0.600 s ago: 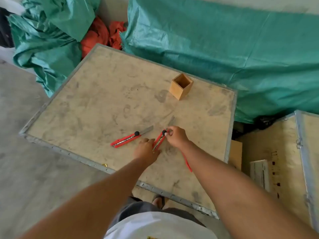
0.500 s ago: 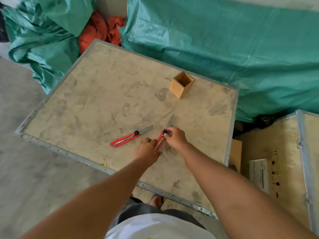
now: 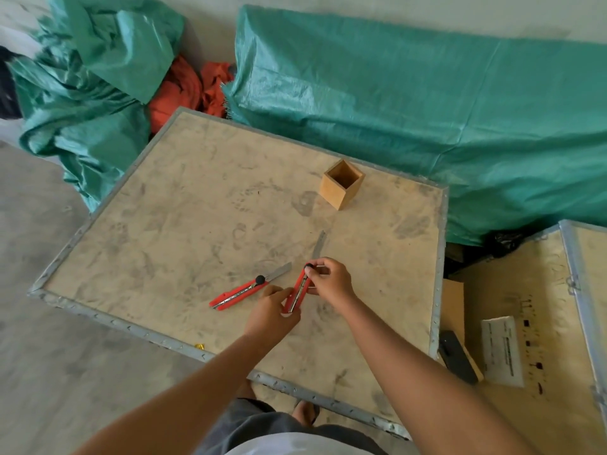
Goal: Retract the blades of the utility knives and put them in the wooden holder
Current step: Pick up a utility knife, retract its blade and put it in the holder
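Two red utility knives lie near the front of a plywood crate top [image 3: 184, 224]. The right knife [image 3: 299, 290] has its long blade out, pointing away toward the holder. My left hand [image 3: 272, 310] grips its rear end, and my right hand [image 3: 328, 279] pinches the black knob at its front. The other red knife [image 3: 241, 291] lies free just to the left, its blade extended to the upper right. The square wooden holder [image 3: 340, 192] stands upright and empty farther back on the crate.
Green tarpaulin [image 3: 427, 110] covers bulky goods behind and to the left of the crate. An orange cloth [image 3: 184, 90] sits between them. A second crate [image 3: 542, 323] with a white label and a dark flat object stands at the right. Grey floor lies left.
My left hand has closed around the rear of the right knife, and my right fingers have settled on its black knob. The other knife has not moved.
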The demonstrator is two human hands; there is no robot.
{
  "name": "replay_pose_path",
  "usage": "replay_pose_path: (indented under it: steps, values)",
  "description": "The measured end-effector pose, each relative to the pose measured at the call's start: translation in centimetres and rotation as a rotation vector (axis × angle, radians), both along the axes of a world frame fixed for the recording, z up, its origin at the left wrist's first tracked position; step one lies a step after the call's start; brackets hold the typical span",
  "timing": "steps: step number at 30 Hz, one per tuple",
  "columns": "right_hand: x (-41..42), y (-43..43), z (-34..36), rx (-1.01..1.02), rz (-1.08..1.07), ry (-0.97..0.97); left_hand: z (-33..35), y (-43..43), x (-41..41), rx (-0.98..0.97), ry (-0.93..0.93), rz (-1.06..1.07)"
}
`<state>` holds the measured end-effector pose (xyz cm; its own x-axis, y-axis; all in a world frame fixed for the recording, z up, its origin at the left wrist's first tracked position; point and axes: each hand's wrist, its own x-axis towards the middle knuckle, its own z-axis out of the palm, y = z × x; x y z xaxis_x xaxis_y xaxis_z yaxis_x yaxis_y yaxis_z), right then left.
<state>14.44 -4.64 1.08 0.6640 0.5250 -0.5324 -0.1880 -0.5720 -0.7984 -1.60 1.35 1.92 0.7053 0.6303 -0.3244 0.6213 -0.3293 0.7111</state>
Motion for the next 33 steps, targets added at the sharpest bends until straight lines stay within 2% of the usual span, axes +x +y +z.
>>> replay_pose_path:
  steps: [3,9,13,17,24,29,33]
  values:
    - [1.1,0.0,2.3,0.102,0.019,0.034,2.1,0.8,-0.3,0.0,-0.111,-0.009]
    - [3.6,-0.7,8.6,0.27,0.085,0.024,6.2,2.0,1.1,-0.168,-0.24,-0.017]
    - [5.1,-1.8,13.1,0.351,0.156,-0.006,9.3,1.8,2.5,-0.189,-0.356,0.01]
    - [6.0,-2.8,15.4,0.31,0.29,-0.105,12.2,1.5,3.6,-0.172,-0.459,0.019]
    - [6.2,-3.6,17.2,0.25,0.495,-0.319,14.2,1.9,4.5,-0.131,-0.52,-0.003]
    - [6.1,-3.6,17.5,0.265,0.511,-0.397,14.5,2.0,4.9,-0.163,-0.545,0.0]
    - [5.5,-3.9,17.6,0.261,0.445,-0.448,14.7,1.9,4.8,-0.144,-0.548,-0.013]
